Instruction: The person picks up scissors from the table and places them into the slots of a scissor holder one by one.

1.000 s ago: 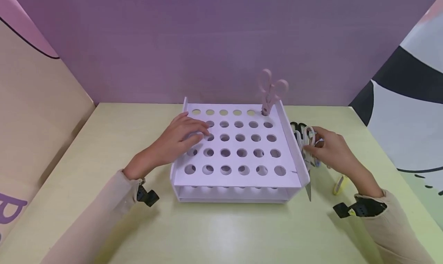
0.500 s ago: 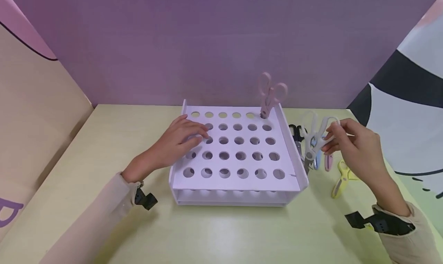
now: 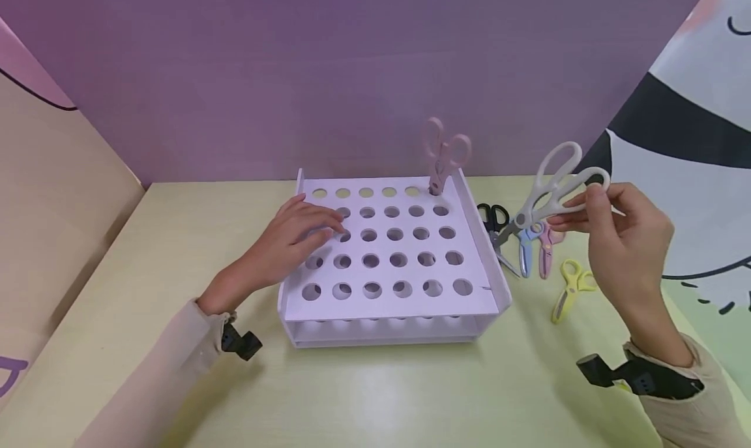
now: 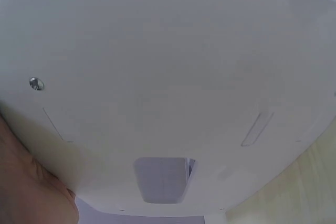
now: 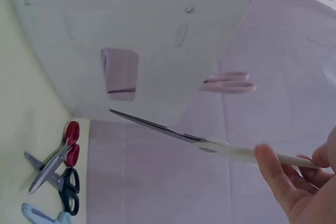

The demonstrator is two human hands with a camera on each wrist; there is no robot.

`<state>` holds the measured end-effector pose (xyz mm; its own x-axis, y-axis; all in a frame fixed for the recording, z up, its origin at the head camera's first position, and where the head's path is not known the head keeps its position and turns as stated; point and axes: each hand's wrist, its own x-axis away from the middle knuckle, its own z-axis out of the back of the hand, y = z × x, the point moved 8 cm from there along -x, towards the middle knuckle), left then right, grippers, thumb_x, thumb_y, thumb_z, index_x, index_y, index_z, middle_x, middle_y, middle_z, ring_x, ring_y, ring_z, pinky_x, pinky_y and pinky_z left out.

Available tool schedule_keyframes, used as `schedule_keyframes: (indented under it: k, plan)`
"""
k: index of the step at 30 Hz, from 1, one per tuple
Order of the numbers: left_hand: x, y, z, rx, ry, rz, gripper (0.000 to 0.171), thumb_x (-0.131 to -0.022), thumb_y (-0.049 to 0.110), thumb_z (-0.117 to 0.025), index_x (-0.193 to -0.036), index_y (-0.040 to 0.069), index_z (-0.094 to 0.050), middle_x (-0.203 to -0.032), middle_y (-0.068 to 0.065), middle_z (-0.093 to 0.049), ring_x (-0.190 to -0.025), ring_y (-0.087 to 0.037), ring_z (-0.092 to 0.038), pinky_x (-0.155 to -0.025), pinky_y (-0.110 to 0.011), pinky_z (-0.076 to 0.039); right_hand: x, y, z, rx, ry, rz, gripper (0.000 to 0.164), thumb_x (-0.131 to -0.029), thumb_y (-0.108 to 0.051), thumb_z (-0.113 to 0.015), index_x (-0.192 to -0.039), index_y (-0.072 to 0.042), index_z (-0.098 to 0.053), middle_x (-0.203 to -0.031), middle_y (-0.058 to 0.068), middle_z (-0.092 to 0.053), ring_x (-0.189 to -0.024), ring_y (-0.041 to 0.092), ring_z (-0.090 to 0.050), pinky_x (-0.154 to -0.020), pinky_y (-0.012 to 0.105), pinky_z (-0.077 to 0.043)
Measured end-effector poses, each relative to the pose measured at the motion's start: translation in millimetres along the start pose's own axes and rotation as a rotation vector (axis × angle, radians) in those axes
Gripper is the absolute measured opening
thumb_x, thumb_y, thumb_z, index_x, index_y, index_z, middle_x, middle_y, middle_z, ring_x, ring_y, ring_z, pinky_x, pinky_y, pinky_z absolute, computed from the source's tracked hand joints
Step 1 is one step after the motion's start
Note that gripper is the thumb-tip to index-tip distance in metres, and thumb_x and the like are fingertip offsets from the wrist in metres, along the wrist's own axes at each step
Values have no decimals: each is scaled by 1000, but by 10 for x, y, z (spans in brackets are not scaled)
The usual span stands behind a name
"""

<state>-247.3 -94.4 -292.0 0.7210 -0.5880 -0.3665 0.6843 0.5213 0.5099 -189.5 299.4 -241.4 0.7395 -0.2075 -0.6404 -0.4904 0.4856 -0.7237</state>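
Observation:
My left hand rests on the left side of a white rack with rows of round holes, its fingers lying over the top panel. In the left wrist view the rack's side panel fills most of the picture. Off the rack's right side, my right hand pinches the handle of white scissors. They are raised with the blades pointing down and left; the right wrist view shows the metal blades in front of the rack's side. Pink scissors stand handles-up in the back right hole.
Right of the rack lie black scissors, blue scissors, pink scissors and yellow scissors. Red-handled scissors show in the right wrist view. A purple wall stands behind the table.
My right hand has lifted the white scissors off the table beside the rack, moving up and to the right. The left hand has stayed on the rack. The view has shifted slightly.

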Motion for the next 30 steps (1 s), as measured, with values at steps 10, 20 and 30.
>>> schedule_keyframes:
  k: [10, 20, 30]
  plan:
    - [-31, -2, -26, 10, 16, -13, 27, -102, 19, -49, -113, 11, -72, -127, -4, -66, -126, -20, -54, -122, -45, -7, -56, -280, 92, -151, 145, 152, 27, -101, -7, -54, -94, 19, -57, -89, 14, -70, -67, 11, -72, -67, 20, -58]
    - [-70, 27, -54, 19, 21, -11, 26, -101, 18, -49, -110, 11, -73, -126, -5, -67, -126, -21, -54, -122, -44, -7, -45, -450, 201, -254, 242, 185, 20, -99, -1, -54, -93, 18, -58, -89, 19, -69, -71, 15, -74, -68, 21, -58]
    - [-92, 73, -63, 22, 28, -21, 28, -102, 19, -48, -110, 10, -73, -128, -5, -67, -126, -20, -53, -122, -43, -7, -55, -658, 169, -337, 220, 213, 19, -99, 2, -47, -102, 18, -57, -91, 19, -67, -71, 15, -73, -72, 20, -58]
